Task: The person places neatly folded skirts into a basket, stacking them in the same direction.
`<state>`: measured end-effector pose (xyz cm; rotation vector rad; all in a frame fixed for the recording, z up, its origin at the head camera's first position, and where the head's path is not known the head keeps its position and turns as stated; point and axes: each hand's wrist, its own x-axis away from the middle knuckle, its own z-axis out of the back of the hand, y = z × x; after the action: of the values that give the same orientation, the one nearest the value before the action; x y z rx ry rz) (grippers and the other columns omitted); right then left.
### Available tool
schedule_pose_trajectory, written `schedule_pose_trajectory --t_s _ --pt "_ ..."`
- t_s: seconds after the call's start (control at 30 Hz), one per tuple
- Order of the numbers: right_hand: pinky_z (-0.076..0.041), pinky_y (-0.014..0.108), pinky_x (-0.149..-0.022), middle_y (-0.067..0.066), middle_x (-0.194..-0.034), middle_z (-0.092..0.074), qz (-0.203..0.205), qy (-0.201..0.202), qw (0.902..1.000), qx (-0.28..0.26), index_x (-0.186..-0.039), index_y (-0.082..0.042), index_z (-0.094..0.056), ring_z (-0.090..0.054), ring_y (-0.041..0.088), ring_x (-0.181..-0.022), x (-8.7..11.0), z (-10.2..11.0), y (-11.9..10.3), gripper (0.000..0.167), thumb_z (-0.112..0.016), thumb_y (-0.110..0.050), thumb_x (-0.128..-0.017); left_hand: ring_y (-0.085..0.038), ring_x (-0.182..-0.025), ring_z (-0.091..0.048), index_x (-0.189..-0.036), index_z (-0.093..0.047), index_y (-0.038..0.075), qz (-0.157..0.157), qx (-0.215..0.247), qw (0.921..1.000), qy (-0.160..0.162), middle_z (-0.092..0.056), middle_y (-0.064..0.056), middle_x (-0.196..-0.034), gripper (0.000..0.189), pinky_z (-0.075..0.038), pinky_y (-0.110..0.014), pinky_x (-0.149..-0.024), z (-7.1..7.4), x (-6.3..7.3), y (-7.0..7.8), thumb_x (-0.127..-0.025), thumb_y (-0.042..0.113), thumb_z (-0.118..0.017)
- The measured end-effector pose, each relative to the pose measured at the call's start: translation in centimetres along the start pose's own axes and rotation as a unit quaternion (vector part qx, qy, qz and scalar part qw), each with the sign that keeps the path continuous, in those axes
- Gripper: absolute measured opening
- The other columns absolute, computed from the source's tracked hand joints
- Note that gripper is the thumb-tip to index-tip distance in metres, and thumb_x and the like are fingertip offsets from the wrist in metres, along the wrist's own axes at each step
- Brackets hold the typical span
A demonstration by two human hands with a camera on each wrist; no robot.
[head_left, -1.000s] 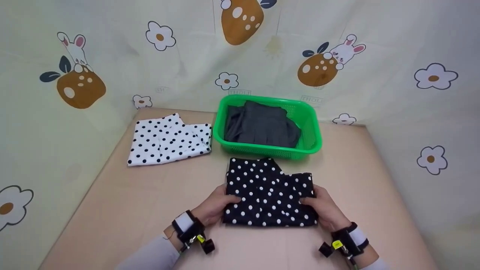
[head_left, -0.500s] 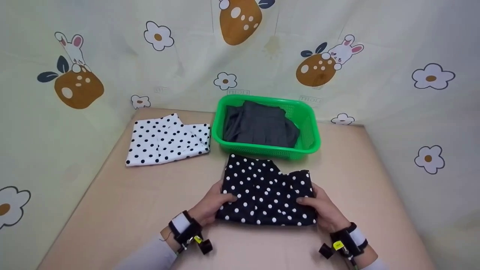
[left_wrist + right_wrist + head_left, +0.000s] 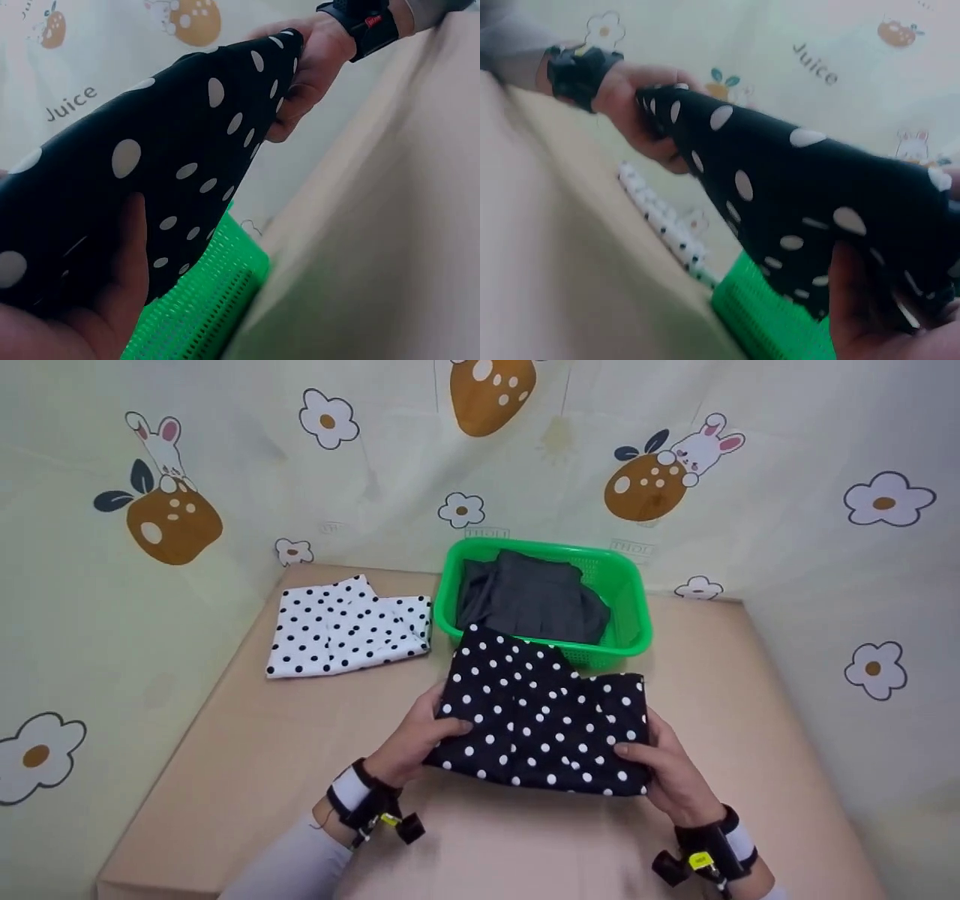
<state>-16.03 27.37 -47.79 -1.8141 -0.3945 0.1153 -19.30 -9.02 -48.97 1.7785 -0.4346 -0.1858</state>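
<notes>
A folded black garment with white polka dots (image 3: 540, 720) is held up above the table by both hands. At its left edge my left hand (image 3: 414, 736) grips it, thumb on top and the other fingers behind the cloth. My right hand (image 3: 679, 772) pinches the right edge in the same manner. The garment's far edge overlaps the near rim of the green basket (image 3: 637, 645) in the head view. Both wrist views show the cloth tilted, with a thumb pressed on its face and the basket beyond.
Dark grey folded clothing (image 3: 536, 596) lies in the basket. To the basket's left, a folded white garment with black dots (image 3: 349, 630) lies flat on the tan table (image 3: 247, 780). A printed curtain (image 3: 390, 457) encloses the back and sides.
Both hands have lifted the black dotted garment off the table and moved it slightly toward the basket, tilting it. The basket and the white garment stay in place.
</notes>
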Motion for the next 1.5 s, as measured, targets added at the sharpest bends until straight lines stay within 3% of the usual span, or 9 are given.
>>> schedule_pose_trajectory --t_s 0.13,0.37,0.6,0.87,1.03,1.17,1.27,1.5 --pt "-0.061 0.035 -0.101 0.006 -0.134 -0.063 -0.001 0.0 1.0 0.007 -0.161 -0.011 -0.029 -0.069 0.019 -0.115 0.3 -0.6 -1.7 0.072 -0.059 0.001 -0.097 -0.02 -0.113 -0.069 -0.157 -0.036 -0.001 -0.011 0.038 0.9989 -0.023 -0.063 -0.011 -0.132 0.072 -0.061 -0.033 -0.096 -0.3 -0.1 0.9 -0.089 0.0 -0.062" --pt "-0.061 0.035 -0.101 0.008 -0.135 -0.061 0.022 -0.002 0.9997 0.007 -0.161 -0.012 -0.031 -0.068 0.019 -0.114 -0.3 -1.8 -4.4 0.068 -0.056 0.0 -0.098 -0.018 -0.111 -0.071 -0.155 -0.037 -0.003 -0.029 0.065 0.997 -0.03 -0.066 -0.007 -0.129 0.07 -0.062 -0.032 -0.095 -0.2 -0.5 3.4 -0.09 -0.002 -0.061" --pt "-0.061 0.03 -0.097 0.009 -0.134 -0.06 0.062 0.037 0.9974 -0.001 -0.158 -0.005 -0.035 -0.067 0.018 -0.112 -1.1 -3.5 -7.2 0.06 -0.047 0.001 -0.1 -0.019 -0.114 -0.069 -0.161 -0.031 0.002 -0.047 0.092 0.9935 -0.049 -0.062 -0.008 -0.134 0.076 -0.062 -0.032 -0.097 -0.5 -1.5 6.7 -0.089 -0.005 -0.056" --pt "-0.059 0.029 -0.099 0.009 -0.142 -0.058 0.122 0.053 0.9899 -0.048 -0.16 -0.006 -0.037 -0.065 0.019 -0.117 -4.0 -3.5 -9.4 0.062 -0.044 0.006 -0.099 -0.022 -0.116 -0.069 -0.164 -0.027 0.003 -0.089 0.138 0.9856 -0.042 -0.06 -0.012 -0.138 0.081 -0.061 -0.031 -0.096 -1.0 -4.5 9.3 -0.088 -0.008 -0.053" --pt "-0.062 0.031 -0.094 0.009 -0.135 -0.064 0.12 0.075 0.9871 -0.076 -0.158 -0.005 -0.04 -0.068 0.02 -0.112 -6.5 -2.8 -10.5 0.061 -0.044 0.006 -0.098 -0.023 -0.116 -0.068 -0.165 -0.03 0.004 -0.095 0.193 0.9763 -0.026 -0.06 -0.013 -0.139 0.079 -0.061 -0.033 -0.096 -0.9 -7.6 9.6 -0.09 -0.007 -0.049" --pt "-0.063 0.045 -0.094 0.011 -0.142 -0.057 0.103 0.08 0.9872 -0.092 -0.162 -0.009 -0.04 -0.061 0.027 -0.122 -9.0 -2.1 -10.8 0.066 -0.045 0.008 -0.098 -0.028 -0.117 -0.068 -0.165 -0.036 0.009 -0.079 0.25 0.9649 0.001 -0.058 -0.017 -0.144 0.074 -0.062 -0.038 -0.094 -0.4 -10.5 9.3 -0.093 -0.007 -0.048" --pt "-0.063 0.054 -0.092 0.013 -0.149 -0.053 0.089 0.093 0.9851 -0.113 -0.163 -0.009 -0.039 -0.058 0.029 -0.127 -10.5 -1.3 -10.6 0.066 -0.046 0.009 -0.1 -0.031 -0.12 -0.065 -0.164 -0.039 0.01 -0.073 0.297 0.9519 0.019 -0.053 -0.021 -0.152 0.073 -0.062 -0.04 -0.094 -0.2 -12.5 8.6 -0.094 -0.008 -0.048" --pt "-0.067 0.035 -0.078 0.015 -0.143 -0.052 0.071 0.131 0.9781 -0.145 -0.166 -0.01 -0.031 -0.071 0.026 -0.111 -12.9 0.0 -9.6 0.068 -0.054 0.005 -0.104 -0.035 -0.125 -0.06 -0.159 -0.043 0.008 -0.086 0.405 0.9094 0.035 -0.051 -0.02 -0.152 0.066 -0.06 -0.042 -0.092 0.3 -15.6 6.9 -0.095 -0.008 -0.048"
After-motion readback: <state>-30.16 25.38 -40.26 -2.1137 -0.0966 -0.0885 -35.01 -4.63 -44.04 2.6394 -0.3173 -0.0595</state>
